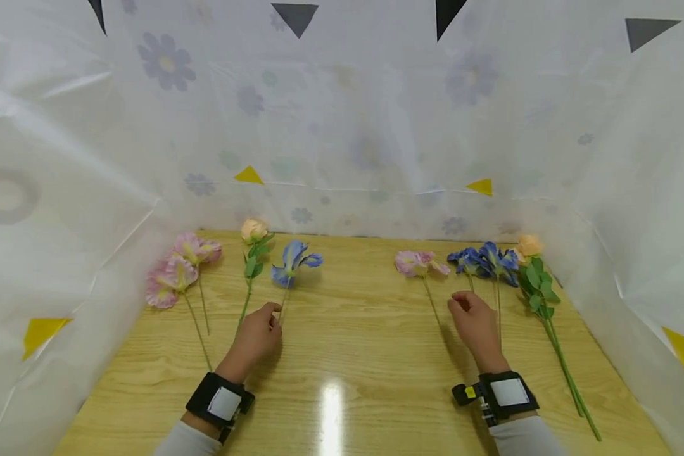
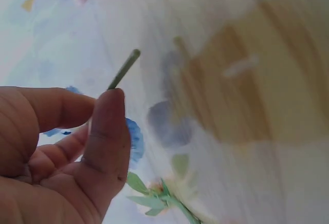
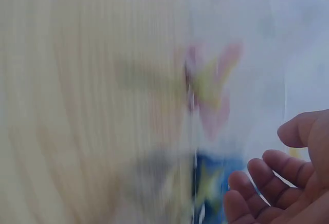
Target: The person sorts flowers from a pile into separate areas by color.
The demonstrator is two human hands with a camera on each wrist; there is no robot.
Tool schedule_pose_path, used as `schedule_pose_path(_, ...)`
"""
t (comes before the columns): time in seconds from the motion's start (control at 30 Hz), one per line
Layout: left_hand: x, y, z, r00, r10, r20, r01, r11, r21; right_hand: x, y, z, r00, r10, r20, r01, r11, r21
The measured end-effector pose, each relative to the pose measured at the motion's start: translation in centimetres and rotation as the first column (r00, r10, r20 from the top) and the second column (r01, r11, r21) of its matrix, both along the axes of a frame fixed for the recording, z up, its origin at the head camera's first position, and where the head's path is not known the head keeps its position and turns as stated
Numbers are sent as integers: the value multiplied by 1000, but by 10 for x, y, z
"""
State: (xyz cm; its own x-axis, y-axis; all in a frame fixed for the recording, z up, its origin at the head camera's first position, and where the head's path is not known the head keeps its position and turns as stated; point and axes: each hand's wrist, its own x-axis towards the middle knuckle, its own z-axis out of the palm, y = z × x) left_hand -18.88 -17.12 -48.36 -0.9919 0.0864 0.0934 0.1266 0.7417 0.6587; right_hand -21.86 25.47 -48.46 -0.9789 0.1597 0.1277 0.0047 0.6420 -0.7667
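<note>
My left hand (image 1: pixel 258 337) pinches the thin green stem (image 2: pixel 125 69) of a blue iris (image 1: pixel 295 261) between thumb and fingers. The stem's cut end pokes out past the thumb in the left wrist view, while the bloom points to the back of the table. My right hand (image 1: pixel 475 322) holds nothing; its fingers are loosely bent, with a gap to the thumb in the right wrist view. It is between the stem of a pink flower (image 1: pixel 415 263) on its left and the stems of blue irises (image 1: pixel 494 262) on its right.
On the left of the wooden table (image 1: pixel 353 329) lie pink flowers (image 1: pixel 177 273) and a peach rose (image 1: pixel 254 232). Long-stemmed peach roses (image 1: pixel 529 246) lie at the far right. White patterned sheeting (image 1: pixel 365 126) walls the back and both sides.
</note>
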Motion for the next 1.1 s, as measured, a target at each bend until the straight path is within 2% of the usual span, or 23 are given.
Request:
schedule_pose_path(0.1,2,6,3,1000,12,-9,-11,996,90,8,-37,-1,997,80,16,-76,983,-166)
schedule_pose_path(0.23,6,13,3,999,40,-5,-38,974,222,14,-79,-2,981,192,20,-171,912,-373)
schedule_pose_path(0.33,8,18,4,999,35,19,-39,940,339,15,-102,1,969,246,21,-209,863,-460)
schedule_pose_path(0.4,10,20,6,998,26,56,-47,903,427,14,-114,6,965,262,15,-220,838,-499)
schedule_pose_path(0.5,13,25,11,995,10,99,-64,828,557,12,-128,14,960,279,-2,-234,804,-547)
schedule_pose_path(0.63,19,36,18,993,-22,113,-59,743,667,12,-145,26,943,330,-28,-287,774,-564)
schedule_pose_path(0.73,23,50,19,990,-51,132,-61,684,727,14,-153,32,934,355,-42,-315,763,-564)
schedule_pose_path(0.8,26,60,16,987,-72,147,-64,654,753,17,-156,34,931,362,-50,-326,762,-560)
schedule_pose_path(0.83,27,65,15,985,-82,153,-64,647,760,18,-158,35,928,368,-52,-334,764,-552)
schedule_pose_path(0.9,30,74,13,982,-101,159,-55,650,758,21,-162,36,921,386,-51,-353,772,-529)
schedule_pose_path(1.0,35,87,15,983,-127,133,-13,676,737,23,-167,36,908,415,-61,-388,776,-498)
schedule_pose_path(1.1,42,96,21,984,-137,111,17,699,715,24,-171,36,906,416,-74,-399,787,-471)
